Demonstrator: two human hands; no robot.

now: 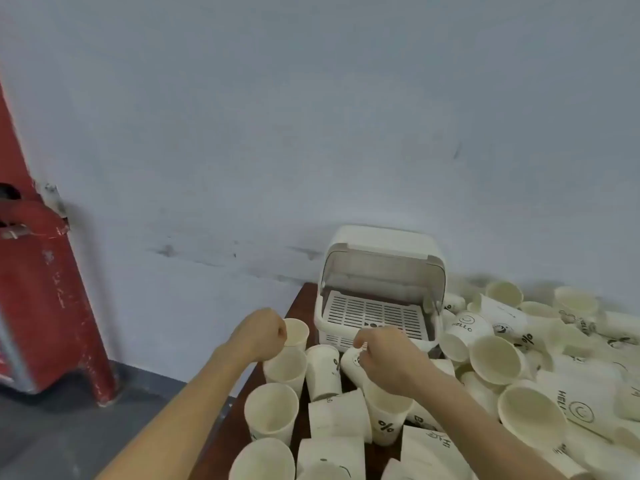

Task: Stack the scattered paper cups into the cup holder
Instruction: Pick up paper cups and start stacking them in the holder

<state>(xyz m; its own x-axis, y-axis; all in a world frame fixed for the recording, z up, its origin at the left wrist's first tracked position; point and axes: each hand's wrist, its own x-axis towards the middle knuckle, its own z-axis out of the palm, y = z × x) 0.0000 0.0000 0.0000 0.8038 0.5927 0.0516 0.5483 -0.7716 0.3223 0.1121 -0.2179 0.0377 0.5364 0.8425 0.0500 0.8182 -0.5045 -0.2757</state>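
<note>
A white cup holder (381, 289) with its clear lid swung up stands at the back of the dark table, its slatted tray bare. In front of it, several cream paper cups lie scattered, some upright, some on their sides. My left hand (259, 332) grips the rim of an upright cup (296, 332) at the table's left edge. My right hand (389, 355) is closed around a cup lying on its side (351, 363), just in front of the holder.
A big heap of cups (536, 358) fills the table's right side up to the wall. The dark table (303, 299) ends on the left, where the grey floor drops away. A red metal object (45, 289) stands at the far left.
</note>
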